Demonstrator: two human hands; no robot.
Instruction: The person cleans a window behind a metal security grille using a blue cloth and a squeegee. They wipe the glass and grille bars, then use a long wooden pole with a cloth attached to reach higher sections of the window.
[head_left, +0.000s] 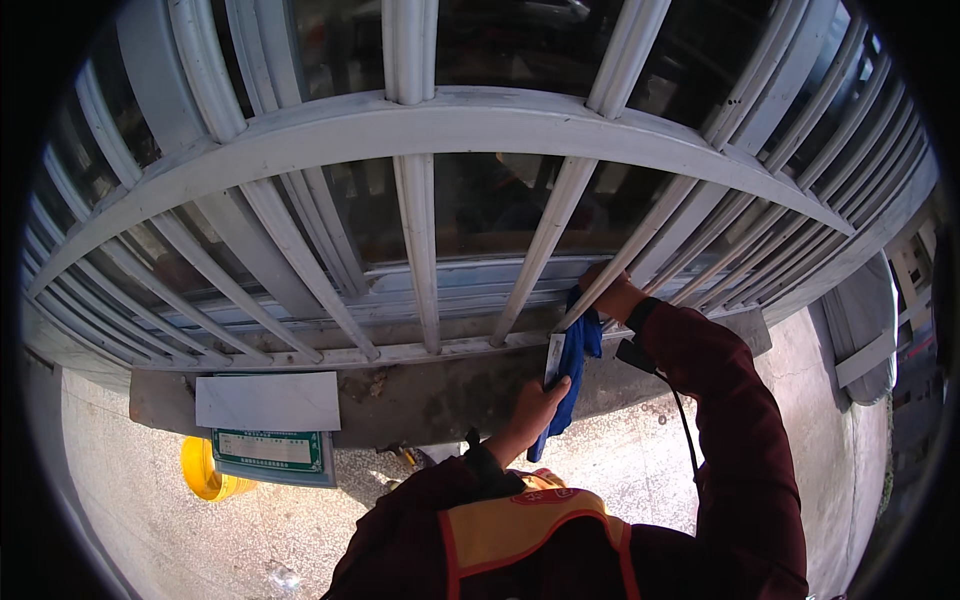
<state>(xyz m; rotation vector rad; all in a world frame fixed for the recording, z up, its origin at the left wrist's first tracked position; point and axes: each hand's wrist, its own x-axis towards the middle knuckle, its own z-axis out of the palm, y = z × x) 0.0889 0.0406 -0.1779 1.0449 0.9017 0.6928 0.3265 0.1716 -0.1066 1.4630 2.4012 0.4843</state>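
Note:
My right hand (611, 292) reaches between white metal window bars (574, 225), near the bottom of the window frame (480, 279). It grips the upper end of a blue cloth (571, 367), and a bar partly hides the fingers. The cloth drapes over the lower rail and hangs down in front of the sill (457, 386). Lower down, my left hand (534, 416) holds a flat, pale strip (555, 356) upright, thumb along its face. The cloth runs right beside this hand; whether the fingers also pinch it is hidden.
On the sill's left lies a white rectangular panel (267, 401), above a green-bordered printed plaque (270, 452). A yellow bucket (202, 471) stands on the speckled floor. A black device (636, 355) on a cord dangles near my right sleeve. A grey-covered object (862, 330) is at far right.

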